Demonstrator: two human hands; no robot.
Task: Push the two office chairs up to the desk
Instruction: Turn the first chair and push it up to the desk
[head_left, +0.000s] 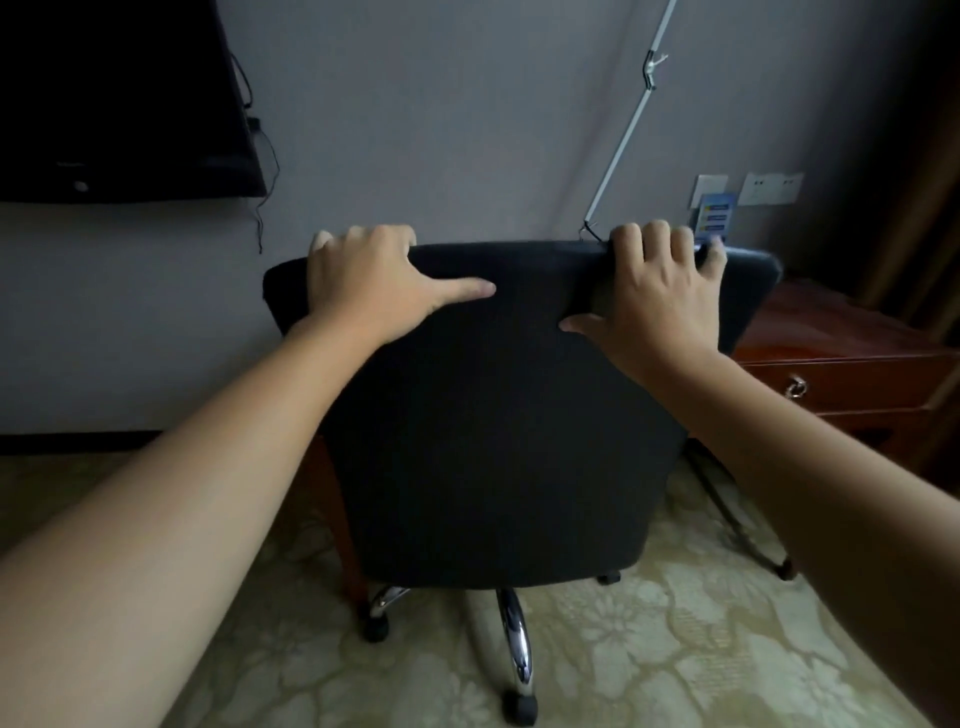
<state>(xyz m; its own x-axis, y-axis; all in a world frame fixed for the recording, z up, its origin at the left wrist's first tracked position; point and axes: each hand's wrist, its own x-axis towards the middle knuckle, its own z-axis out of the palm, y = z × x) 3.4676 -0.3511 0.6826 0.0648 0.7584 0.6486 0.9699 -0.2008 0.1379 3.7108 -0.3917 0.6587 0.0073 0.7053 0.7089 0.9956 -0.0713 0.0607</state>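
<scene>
One head-worn wide view looks forward and down from just behind a chair back (488, 415). It sits close, facing the wall (441, 130), with carpet (649, 649) along the bottom.

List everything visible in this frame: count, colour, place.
Office chair: one, black with chrome base, centre, backrest toward camera.
Desk: one, reddish-brown wood, right, behind the chair; drawer with ring pull.
Television: one, black, wall-mounted, upper left.
Lamp arm: one, silver, slanting above the chair.
Wall sockets: white, right wall.
Card stand: one, blue, on desk.
Carpet: beige floral, floor.
Left hand: gripping backrest top.
Right hand: gripping backrest top.
</scene>
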